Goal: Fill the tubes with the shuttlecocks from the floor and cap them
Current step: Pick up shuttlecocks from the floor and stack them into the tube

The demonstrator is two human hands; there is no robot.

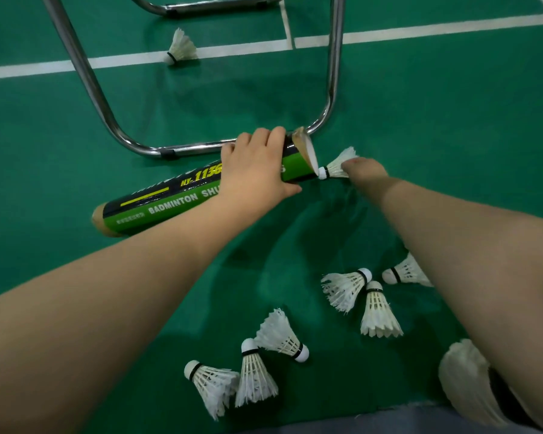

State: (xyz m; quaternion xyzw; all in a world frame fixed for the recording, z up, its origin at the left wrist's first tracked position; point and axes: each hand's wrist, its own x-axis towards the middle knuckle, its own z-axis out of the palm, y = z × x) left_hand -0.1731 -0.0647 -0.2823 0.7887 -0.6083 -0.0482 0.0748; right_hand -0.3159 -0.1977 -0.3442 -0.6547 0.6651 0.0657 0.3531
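The left hand (pixel 257 164) reaches forward, palm down. Its fingers curl over the tube (pixel 157 205) near the open end, with the thumb on the near side. The tube lies slanted over the green floor (pixel 436 126), its mouth just beside the chrome frame (pixel 107 108). The right hand (pixel 365 173) grips the held shuttlecock (pixel 336 167) by its feathers, cork at the mouth's lower rim. Several loose shuttlecocks (pixel 380 311) lie near the forearms. A far shuttlecock (pixel 181 47) rests on a white line beyond the frame.

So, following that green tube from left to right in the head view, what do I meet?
The tube, closed end first → left hand gripping it → open mouth → shuttlecock, cork towards the mouth → right hand pinching its feathers.
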